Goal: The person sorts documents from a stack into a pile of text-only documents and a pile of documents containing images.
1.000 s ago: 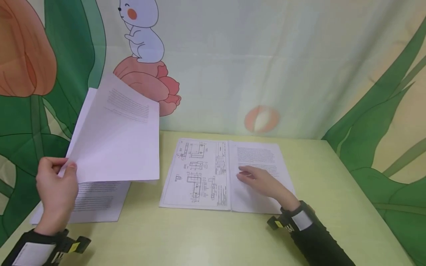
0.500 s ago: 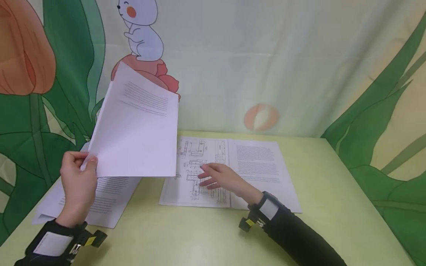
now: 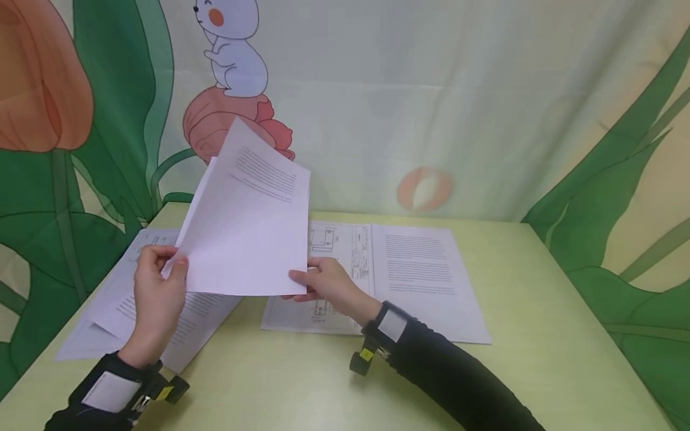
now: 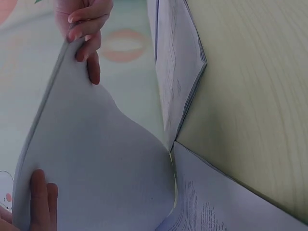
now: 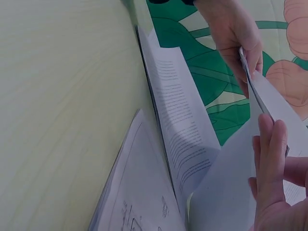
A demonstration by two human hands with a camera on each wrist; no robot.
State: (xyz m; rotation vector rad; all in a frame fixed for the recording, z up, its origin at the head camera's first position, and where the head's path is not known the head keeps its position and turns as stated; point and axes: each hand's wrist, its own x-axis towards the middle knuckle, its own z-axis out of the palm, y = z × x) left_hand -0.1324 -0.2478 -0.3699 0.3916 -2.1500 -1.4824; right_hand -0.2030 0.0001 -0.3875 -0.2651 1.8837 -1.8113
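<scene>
A thin stack of printed paper sheets (image 3: 242, 233) is held up above the table, text showing near its top. My left hand (image 3: 160, 293) pinches its lower left corner, thumb in front and fingers behind. At the lower right corner, my right hand (image 3: 334, 287) pinches the same sheets between thumb and fingers. The left wrist view shows the back of the held sheets (image 4: 96, 144), with fingertips of both hands against it. In the right wrist view, my left hand (image 5: 238, 41) grips the far end of the edge and my right hand (image 5: 272, 178) the near end.
Below on the left lie loose printed sheets (image 3: 188, 335) in an untidy pile. A stack with a technical drawing (image 3: 350, 239) lies behind my right hand, beside a page of text (image 3: 420, 269). A patterned curtain (image 3: 485, 108) borders the table (image 3: 539, 299) at the back.
My left hand has carried the sheets rightward, off the left pile. My right hand has moved left from over the text page and now grips the sheets' right corner.
</scene>
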